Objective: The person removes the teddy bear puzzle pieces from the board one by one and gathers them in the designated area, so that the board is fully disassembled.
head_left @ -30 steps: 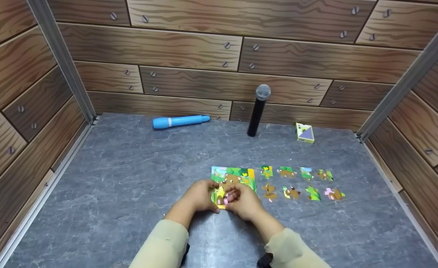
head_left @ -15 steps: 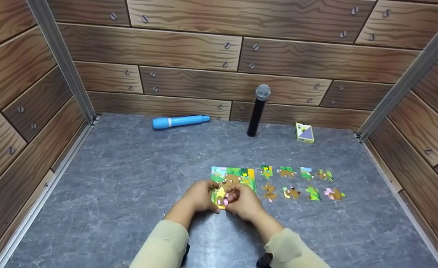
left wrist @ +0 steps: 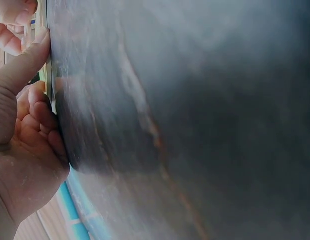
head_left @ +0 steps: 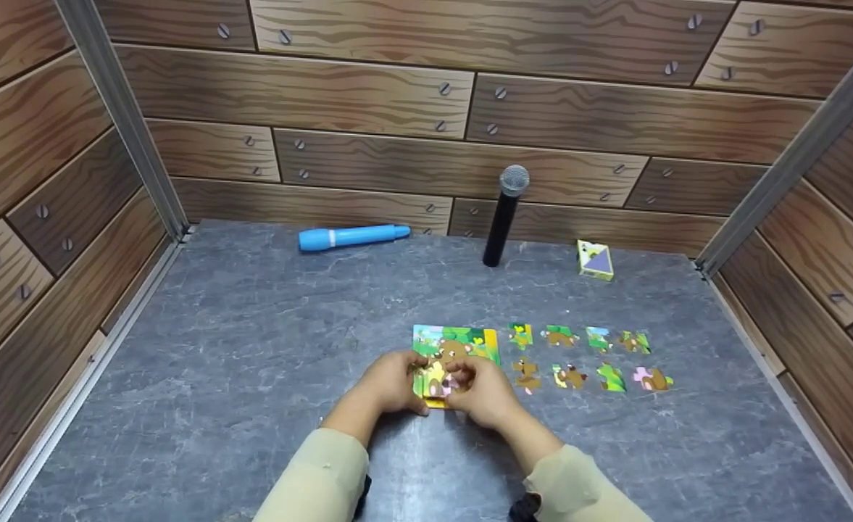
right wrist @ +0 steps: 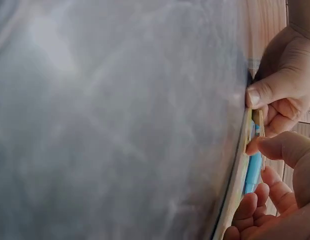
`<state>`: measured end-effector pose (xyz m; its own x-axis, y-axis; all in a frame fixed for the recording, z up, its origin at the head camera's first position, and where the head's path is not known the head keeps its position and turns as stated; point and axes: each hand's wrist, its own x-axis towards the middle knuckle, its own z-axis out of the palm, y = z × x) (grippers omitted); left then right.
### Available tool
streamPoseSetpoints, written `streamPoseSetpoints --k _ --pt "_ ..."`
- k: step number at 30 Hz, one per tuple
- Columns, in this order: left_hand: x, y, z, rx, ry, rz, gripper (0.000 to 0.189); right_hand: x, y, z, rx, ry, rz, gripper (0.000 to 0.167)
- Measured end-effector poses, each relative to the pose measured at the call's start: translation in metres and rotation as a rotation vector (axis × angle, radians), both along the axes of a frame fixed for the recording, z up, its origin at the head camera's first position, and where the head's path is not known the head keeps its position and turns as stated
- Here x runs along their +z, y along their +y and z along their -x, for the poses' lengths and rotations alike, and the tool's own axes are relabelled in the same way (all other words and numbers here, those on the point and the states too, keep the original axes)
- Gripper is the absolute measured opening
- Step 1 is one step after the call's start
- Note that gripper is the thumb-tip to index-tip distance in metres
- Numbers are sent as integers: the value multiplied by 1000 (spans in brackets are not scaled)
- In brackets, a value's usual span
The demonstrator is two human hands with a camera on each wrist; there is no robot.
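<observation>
A square bear puzzle board (head_left: 459, 335) lies on the grey table, its lower part partly covered by both hands. My left hand (head_left: 390, 380) holds it at the lower left, thumb by the front edge and fingers by the left side. In the left wrist view, the left thumb (left wrist: 32, 60) rests along the board's edge. My right hand (head_left: 484, 391) is over the lower right of the board. In the right wrist view it pinches a thin puzzle piece (right wrist: 262, 137), seen edge-on between thumb and fingers, standing just off the board.
Several loose puzzle pieces (head_left: 569, 376) lie in two rows right of the board. Farther back are a blue marker-shaped tube (head_left: 357, 237), an upright black microphone (head_left: 500, 225) and a small patterned box (head_left: 595, 259). Wood-patterned walls (head_left: 368, 159) enclose the table.
My right hand has shifted slightly right, with the pinched puzzle piece between its fingers. The left hand and the board keep their place.
</observation>
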<state>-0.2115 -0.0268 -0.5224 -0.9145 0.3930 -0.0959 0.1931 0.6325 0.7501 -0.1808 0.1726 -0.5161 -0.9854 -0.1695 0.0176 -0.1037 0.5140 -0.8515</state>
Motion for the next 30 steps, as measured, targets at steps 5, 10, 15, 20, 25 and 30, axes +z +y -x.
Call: streamPoseSetpoints --k 5,10,15,20,25,30 --pt "0 0 0 -5 -1 -2 77 7 9 1 -1 47 6 39" --pt "1 0 0 10 -28 12 78 13 20 -2 -10 59 -3 42" --pt "2 0 -1 19 -32 18 77 18 34 -6 -21 59 11 42" --pt "2 0 -1 21 -33 6 76 24 53 -13 -30 56 -11 42" --pt "1 0 -1 17 -29 2 75 29 75 -21 -40 64 -16 42" --pt "1 0 -1 9 -25 13 76 29 96 -29 -47 80 -44 43"
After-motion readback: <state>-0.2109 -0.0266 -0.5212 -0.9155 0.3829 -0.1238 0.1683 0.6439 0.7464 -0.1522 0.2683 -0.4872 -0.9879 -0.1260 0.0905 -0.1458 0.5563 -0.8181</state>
